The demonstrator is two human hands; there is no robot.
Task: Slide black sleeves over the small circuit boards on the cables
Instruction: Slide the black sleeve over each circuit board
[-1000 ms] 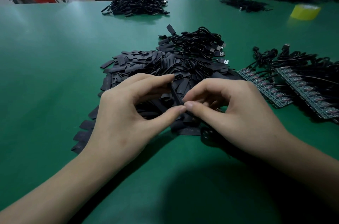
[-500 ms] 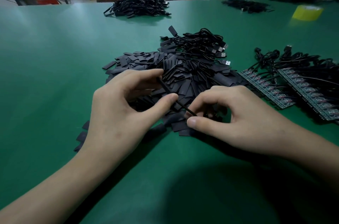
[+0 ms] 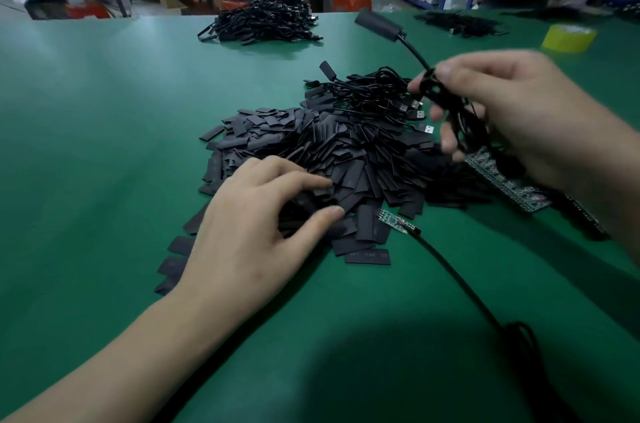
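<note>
My right hand (image 3: 505, 111) is raised above the table and grips a coiled black cable (image 3: 450, 104). The cable's sleeved end (image 3: 377, 26) sticks up and away from the hand. My left hand (image 3: 256, 214) rests on the near edge of a large pile of flat black sleeves (image 3: 332, 152), fingers spread and slightly bent, holding nothing I can make out. A bare small circuit board (image 3: 393, 221) on a black cable (image 3: 457, 280) lies on the green table (image 3: 104, 145) just right of my left thumb.
Sleeved cables (image 3: 374, 93) lie heaped behind the sleeve pile. Rows of bare boards (image 3: 509, 185) lie under my right hand. Another cable heap (image 3: 263, 20) sits far back, a yellow tape roll (image 3: 568, 38) at far right. People stand beyond the table.
Both hands were together at the pile's near edge working a sleeve onto a cable. Now my right hand has lifted away with the sleeved cable, and my left has dropped onto the sleeves.
</note>
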